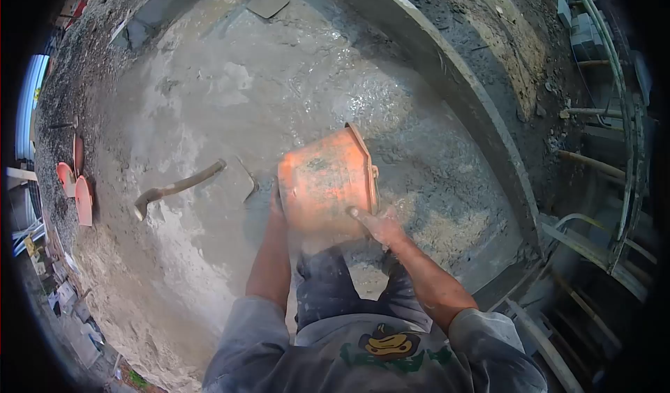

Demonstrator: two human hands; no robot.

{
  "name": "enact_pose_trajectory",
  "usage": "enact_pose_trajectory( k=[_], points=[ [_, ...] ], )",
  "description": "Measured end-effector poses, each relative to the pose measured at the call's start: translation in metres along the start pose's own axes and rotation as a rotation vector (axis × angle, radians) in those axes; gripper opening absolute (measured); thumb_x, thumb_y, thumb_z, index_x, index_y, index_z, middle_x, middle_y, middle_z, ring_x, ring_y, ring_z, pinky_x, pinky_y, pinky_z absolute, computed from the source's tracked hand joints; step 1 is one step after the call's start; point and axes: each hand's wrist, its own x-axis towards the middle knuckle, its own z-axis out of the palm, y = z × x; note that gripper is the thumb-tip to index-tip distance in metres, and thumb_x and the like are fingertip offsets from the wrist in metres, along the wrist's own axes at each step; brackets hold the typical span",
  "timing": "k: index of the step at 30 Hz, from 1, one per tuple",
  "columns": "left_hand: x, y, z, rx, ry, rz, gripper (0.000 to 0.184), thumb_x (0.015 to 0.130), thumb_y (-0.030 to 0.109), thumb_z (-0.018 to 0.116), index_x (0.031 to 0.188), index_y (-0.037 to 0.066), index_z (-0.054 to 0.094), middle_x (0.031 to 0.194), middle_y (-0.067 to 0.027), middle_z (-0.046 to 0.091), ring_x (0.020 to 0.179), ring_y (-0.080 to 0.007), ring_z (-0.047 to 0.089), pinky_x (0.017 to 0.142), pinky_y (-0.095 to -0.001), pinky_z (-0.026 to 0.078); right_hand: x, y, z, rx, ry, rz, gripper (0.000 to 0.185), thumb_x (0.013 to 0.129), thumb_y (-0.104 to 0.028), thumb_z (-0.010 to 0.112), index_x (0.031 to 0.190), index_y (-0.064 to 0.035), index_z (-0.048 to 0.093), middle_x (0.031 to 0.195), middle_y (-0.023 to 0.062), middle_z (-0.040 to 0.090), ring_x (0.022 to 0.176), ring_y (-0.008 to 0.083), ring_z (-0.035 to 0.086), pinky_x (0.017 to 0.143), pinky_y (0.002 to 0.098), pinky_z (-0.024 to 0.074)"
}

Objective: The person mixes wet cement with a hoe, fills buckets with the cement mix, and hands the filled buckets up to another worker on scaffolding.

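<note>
- Nearest the camera is a grey printed shirt [317, 368], just below the orange bucket [321, 177].
- The bucket lies tipped on its side between both hands, mouth to the right, over wet grey slurry [209, 93].
- The left hand [276, 201] grasps its base end, fingers mostly hidden; the right hand [380, 227] grips near its rim, thumb on the outer wall.
- Judging by this hold, steady control calls for base support, a firm rim grip and a gradual tilt; smeared plastic may slip.
- The bucket is tapered, rigid-looking and grey-stained; beyond it the slurry glistens, and to its right it looks lumpier.
- Left of the bucket lies a tool with a curved wooden handle [185, 184]; well right stands a rough, curved-looking low wall [469, 89].
</note>
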Motion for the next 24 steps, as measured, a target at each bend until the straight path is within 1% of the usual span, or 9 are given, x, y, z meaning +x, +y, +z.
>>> enact_pose_trajectory(
  k=[2,5,7,10,13,15,17,19,24],
  points=[
    [0.041,0.051,-0.055,-0.076,-0.178,0.033,0.063,0.084,0.056,0.038,0.126,0.01,0.041,0.118,-0.0099,0.049,0.104,-0.0264,0.049,0.087,-0.0412,0.043,0.074,-0.042,0.031,0.009,-0.122,0.004,0.065,0.069,-0.055,0.065,0.094,0.0047,0.061,0.075,0.0185,0.063,0.072,0.029,0.061,0.069,0.0368,0.0461],
    [0.062,0.118,-0.017,0.269,0.215,0.243,0.069,0.083,0.061,0.035,0.129,0.01,0.037,0.125,-0.0099,0.045,0.11,-0.027,0.047,0.09,-0.042,0.04,0.194,-0.048,0.084,-0.263,-0.293,0.053,0.066,0.073,-0.061,0.055,0.098,-0.0002,0.062,0.077,0.0191,0.063,0.079,0.0335,0.06,0.074,0.0388,0.0452],
    [0.093,0.148,-0.026,0.441,0.348,0.33,0.075,0.08,0.066,0.035,0.13,0.01,0.036,0.127,-0.0114,0.044,0.113,-0.0276,0.045,0.092,-0.0423,0.039,0.293,-0.009,0.133,-0.599,-0.307,-0.321,0.067,0.078,-0.063,0.044,0.1,-0.0024,0.062,0.083,0.0224,0.062,0.089,0.034,0.058,0.082,0.0412,0.0428],
    [0.174,0.154,-0.057,0.87,0.67,0.381,0.076,0.078,0.066,0.041,0.133,0.014,0.033,0.125,-0.0132,0.045,0.11,-0.0272,0.047,0.09,-0.0375,0.039,0.373,0.025,0.138,-0.32,-0.346,-0.151,0.064,0.082,-0.062,0.035,0.102,-0.0072,0.062,0.088,0.0229,0.062,0.097,0.0327,0.055,0.089,0.0423,0.0396],
    [0.212,0.148,-0.06,1.038,0.797,0.527,0.072,0.075,0.058,0.056,0.131,0.017,0.037,0.115,-0.0136,0.051,0.1,-0.0223,0.052,0.084,-0.0326,0.043,0.378,0.076,0.122,-0.318,-0.278,-0.321,0.058,0.081,-0.06,0.04,0.092,-0.0081,0.064,0.084,0.0185,0.063,0.09,0.0328,0.056,0.084,0.0417,0.0414],
    [0.219,0.129,-0.063,1.053,0.827,0.609,0.073,0.072,0.056,0.062,0.128,0.015,0.04,0.11,-0.0126,0.053,0.095,-0.0198,0.054,0.08,-0.0312,0.045,0.366,0.103,0.092,-0.316,-0.183,-0.47,0.055,0.078,-0.059,0.046,0.081,-0.0075,0.065,0.08,0.0155,0.063,0.081,0.0343,0.057,0.076,0.0412,0.0441],
    [0.222,0.112,-0.057,1.149,0.837,0.657,0.078,0.069,0.058,0.063,0.126,0.009,0.043,0.11,-0.0117,0.054,0.095,-0.0188,0.054,0.078,-0.0311,0.046,0.359,0.127,0.055,-0.32,-0.115,-0.289,0.053,0.076,-0.058,0.051,0.074,-0.0065,0.065,0.076,0.0151,0.062,0.075,0.036,0.057,0.07,0.0408,0.0454],
    [0.224,0.074,-0.026,1.291,0.848,0.473,0.084,0.071,0.061,0.057,0.128,0.001,0.039,0.12,-0.0171,0.048,0.108,-0.0231,0.047,0.089,-0.0331,0.037,0.355,0.166,0.003,-0.134,-0.038,-0.278,0.05,0.077,-0.054,0.054,0.073,-0.0046,0.063,0.071,0.0176,0.06,0.071,0.0373,0.056,0.064,0.0386,0.0454],
    [0.294,-0.115,0.079,1.681,0.792,0.614,0.081,0.072,0.059,0.056,0.127,0.001,0.04,0.12,-0.0172,0.05,0.109,-0.0262,0.049,0.092,-0.0362,0.036,0.324,0.323,-0.124,-0.103,0.221,-0.413,0.051,0.08,-0.052,0.053,0.068,-0.0024,0.06,0.062,0.017,0.056,0.059,0.0357,0.05,0.061,0.0394,0.0422]
  ],
)
